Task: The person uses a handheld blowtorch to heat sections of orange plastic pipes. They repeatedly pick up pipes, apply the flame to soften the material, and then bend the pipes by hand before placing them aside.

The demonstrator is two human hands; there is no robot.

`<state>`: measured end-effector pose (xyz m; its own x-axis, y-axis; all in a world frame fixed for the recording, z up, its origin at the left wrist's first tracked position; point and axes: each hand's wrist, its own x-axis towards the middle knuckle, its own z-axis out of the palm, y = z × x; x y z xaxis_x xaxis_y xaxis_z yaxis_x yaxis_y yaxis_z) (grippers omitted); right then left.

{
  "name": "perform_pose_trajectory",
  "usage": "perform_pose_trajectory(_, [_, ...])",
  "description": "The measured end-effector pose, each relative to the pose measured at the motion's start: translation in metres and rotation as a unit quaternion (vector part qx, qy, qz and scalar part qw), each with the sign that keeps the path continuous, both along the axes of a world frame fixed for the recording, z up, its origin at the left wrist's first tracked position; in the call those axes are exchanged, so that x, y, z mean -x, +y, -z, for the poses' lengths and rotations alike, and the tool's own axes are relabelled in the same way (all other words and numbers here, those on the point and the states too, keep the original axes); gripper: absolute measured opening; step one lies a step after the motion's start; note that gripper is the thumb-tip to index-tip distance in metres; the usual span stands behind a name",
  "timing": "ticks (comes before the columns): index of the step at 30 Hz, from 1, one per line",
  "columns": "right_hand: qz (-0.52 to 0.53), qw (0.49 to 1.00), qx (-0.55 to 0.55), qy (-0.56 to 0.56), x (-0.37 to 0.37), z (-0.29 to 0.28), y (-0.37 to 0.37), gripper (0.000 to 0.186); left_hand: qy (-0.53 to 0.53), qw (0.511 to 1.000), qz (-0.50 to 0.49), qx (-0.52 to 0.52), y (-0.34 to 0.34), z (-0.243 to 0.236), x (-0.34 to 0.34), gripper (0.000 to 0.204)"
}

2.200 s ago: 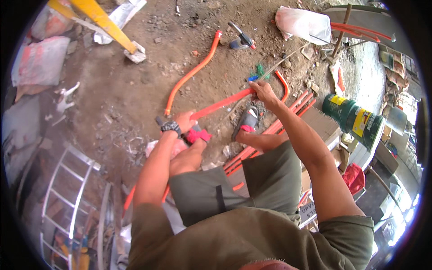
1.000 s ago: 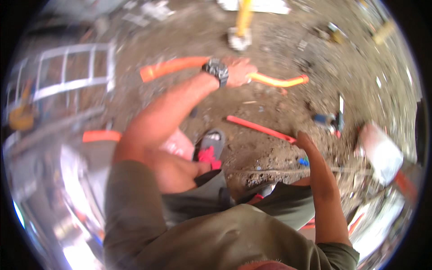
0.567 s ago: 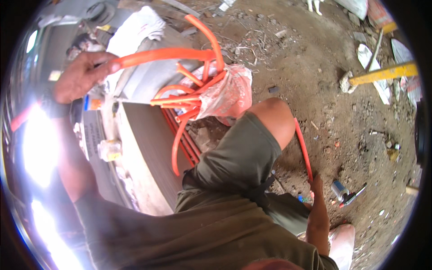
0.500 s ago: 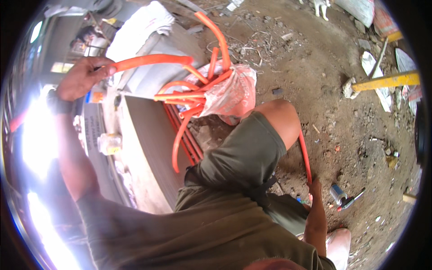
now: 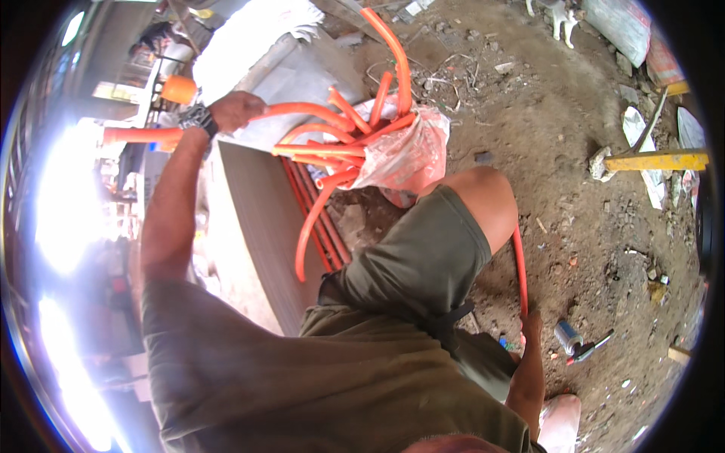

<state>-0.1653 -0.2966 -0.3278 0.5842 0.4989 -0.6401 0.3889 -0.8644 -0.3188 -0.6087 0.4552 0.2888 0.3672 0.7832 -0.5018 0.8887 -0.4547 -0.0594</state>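
Note:
My left hand (image 5: 234, 113), wearing a wristwatch, is closed on an orange pipe (image 5: 300, 107) at the upper left, beside a pink-white sack (image 5: 415, 162) stuffed with several orange pipe pieces (image 5: 400, 68). Another orange length (image 5: 134, 134) shows left of my wrist; whether it is the same pipe I cannot tell. Low at the right, my right hand (image 5: 532, 325) grips a straight red-orange pipe (image 5: 519, 260) that runs up behind my bent knee. Beside that hand a torch head (image 5: 593, 347) on a canister (image 5: 566, 334) lies on the dirt.
Long orange pipes (image 5: 310, 219) lie beside a brown board (image 5: 260, 241) under the sack. A grey slab (image 5: 294, 79) with white sheeting (image 5: 257, 26) is behind. A yellow beam (image 5: 657, 160) stands at the right. A white animal (image 5: 563, 26) and filled sacks (image 5: 615, 26) are at the upper right, amid rubble.
The view has turned from the open dirt to the sack of pipes. In the last half second my left hand has moved rightward toward the sack with its pipe; my right hand keeps its grip.

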Motion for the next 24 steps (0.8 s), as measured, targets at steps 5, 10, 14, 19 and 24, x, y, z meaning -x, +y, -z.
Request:
perform_pose_trajectory(5, [-0.053,0.997,0.062,0.017,-0.015,-0.027,0.01,0.066,0.013,0.992,-0.098,0.084,-0.002,0.019,-0.03,0.05])
perform_pose_trajectory(10, [0.028,0.992,-0.028,0.122,0.001,-0.071,0.034,0.063,0.02,0.973,-0.191,0.131,0.033,0.093,0.021,0.053])
perform_pose_trajectory(14, [0.018,0.99,0.049,0.135,-0.014,-0.058,0.029,0.066,-0.028,0.939,-0.277,0.2,0.024,0.127,0.034,0.054])
perform_pose_trajectory(19, [0.059,0.989,-0.008,0.137,-0.012,-0.053,0.027,0.065,-0.093,0.909,-0.33,0.238,0.015,0.138,0.062,0.049])
perform_pose_trajectory(24, [0.059,0.99,0.025,0.125,-0.011,-0.072,0.034,0.063,-0.011,0.954,-0.223,0.201,0.03,0.089,0.005,0.054])
